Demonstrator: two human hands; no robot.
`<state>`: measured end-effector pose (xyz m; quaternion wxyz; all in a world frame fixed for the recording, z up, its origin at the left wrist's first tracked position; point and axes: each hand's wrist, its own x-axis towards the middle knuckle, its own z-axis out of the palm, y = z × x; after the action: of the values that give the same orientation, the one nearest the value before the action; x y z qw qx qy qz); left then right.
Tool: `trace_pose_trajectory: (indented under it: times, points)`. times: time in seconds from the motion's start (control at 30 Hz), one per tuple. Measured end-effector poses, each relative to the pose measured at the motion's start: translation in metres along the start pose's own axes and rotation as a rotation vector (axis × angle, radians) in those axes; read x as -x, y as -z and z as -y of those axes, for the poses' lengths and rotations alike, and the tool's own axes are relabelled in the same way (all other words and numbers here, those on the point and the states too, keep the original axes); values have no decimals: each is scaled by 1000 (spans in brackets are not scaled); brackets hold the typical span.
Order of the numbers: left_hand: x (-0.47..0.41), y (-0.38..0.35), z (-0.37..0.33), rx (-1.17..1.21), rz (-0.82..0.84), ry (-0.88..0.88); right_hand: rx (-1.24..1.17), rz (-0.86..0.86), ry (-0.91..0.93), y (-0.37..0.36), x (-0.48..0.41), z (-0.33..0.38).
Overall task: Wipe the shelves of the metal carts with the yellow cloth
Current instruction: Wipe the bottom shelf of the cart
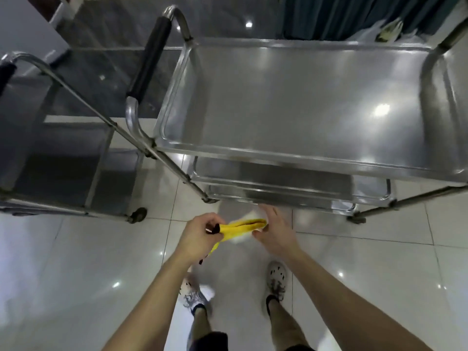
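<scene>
The yellow cloth (240, 226) is stretched between my two hands above the floor, just in front of the nearer metal cart (304, 158). My left hand (200, 231) grips one end of the cloth with curled fingers. My right hand (273, 231) holds the other end, its fingers spread toward the cart's lower shelf (278, 188). The cart's top shelf (304, 105) is bare and shiny. A second metal cart (63, 158) stands to the left, its shelves darker.
A black-padded handle (149, 59) rises at the nearer cart's left end. The left cart's castor (138, 215) sits on the glossy white tile floor (76, 274). A dark curtain (354, 13) hangs behind, with white bags (390, 31) at its foot. My feet (276, 277) stand below.
</scene>
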<state>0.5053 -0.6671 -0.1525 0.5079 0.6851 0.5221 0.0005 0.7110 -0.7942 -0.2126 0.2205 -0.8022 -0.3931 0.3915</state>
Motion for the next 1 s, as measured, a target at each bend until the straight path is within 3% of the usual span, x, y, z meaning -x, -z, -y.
trace_pose_trajectory:
  times: [0.2,0.4,0.8,1.0]
  points:
    - [-63,26,38,-114,127,-63,-32,-125,-155,-52,-27,6]
    - [-134,22,112,-62,78,-121,-82,-295,-189,-126,-60,1]
    - [-350,-95,298,22,-139,-202,-104,-512,-59,-298,-248,-166]
    - [-435,-137,334,101,-190,-253,-71,-572,32,-324,-331,-228]
